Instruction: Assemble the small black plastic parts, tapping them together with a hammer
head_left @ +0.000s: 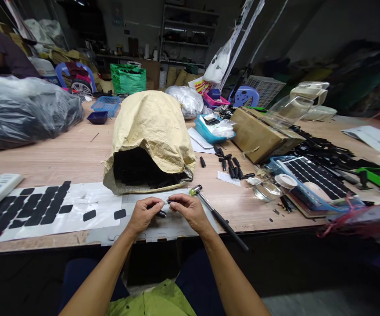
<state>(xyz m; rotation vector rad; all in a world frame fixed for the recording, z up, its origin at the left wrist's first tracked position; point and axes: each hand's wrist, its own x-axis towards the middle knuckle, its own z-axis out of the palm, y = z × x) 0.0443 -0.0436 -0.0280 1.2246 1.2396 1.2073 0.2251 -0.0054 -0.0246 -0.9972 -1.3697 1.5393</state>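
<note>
My left hand (144,213) is closed, with a short black cylindrical part (161,214) under its fingers. A tiny silvery coil, which looks like a spring (166,202), shows between the fingertips of both hands. My right hand (190,210) pinches a small dark piece at the coil's other end; its exact kind is too small to tell. Both hands are over a grey-white sheet (111,235) at the table's front edge. A hammer (218,215) with a black handle lies just right of my right hand. Behind the hands stands an open yellowish sack (153,127) with dark contents.
Black stickers on a white sheet (87,197) and a white box (1,191) lie left. Several black handle-like parts (231,169), a cardboard box (259,134), a glass jar (265,192) and a blue basket (328,202) stand right. A person (8,48) sits at far left.
</note>
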